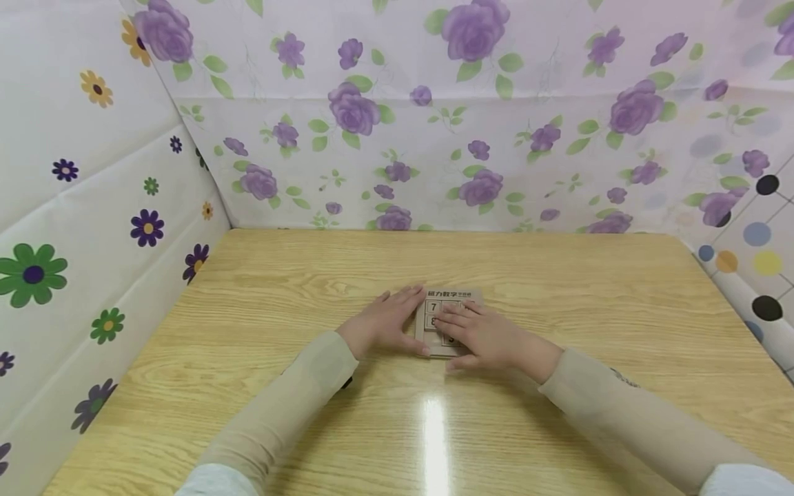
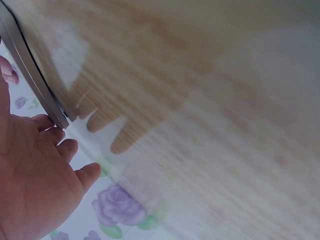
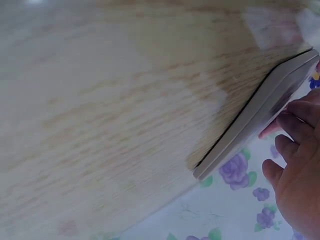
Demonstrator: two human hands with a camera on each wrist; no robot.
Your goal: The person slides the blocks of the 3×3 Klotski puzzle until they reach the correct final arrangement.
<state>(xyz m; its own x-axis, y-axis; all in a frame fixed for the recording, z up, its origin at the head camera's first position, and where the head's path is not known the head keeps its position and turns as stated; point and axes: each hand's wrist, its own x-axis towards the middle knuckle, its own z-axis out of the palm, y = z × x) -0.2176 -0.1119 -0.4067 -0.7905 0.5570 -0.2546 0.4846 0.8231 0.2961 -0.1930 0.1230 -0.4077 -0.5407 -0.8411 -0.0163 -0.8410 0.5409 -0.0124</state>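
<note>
We've got the left hand [image 1: 391, 324] spread loose against the left side of the number slide puzzle [image 1: 433, 339], right hand [image 1: 486, 335] straight-fingered on its tiles [image 1: 433, 307]; "7", "数字" readable.

Bright, even light is washing the table [image 1: 279, 275], and one white streak of glare [image 1: 435, 444] is glinting on its near side. Soft shadows are gathering beneath the sleeves [image 1: 288, 393]. The number board's [image 1: 434, 336] smallest print is blurring; both wrist views are looking hazy, grain smearing under reflections.
</note>
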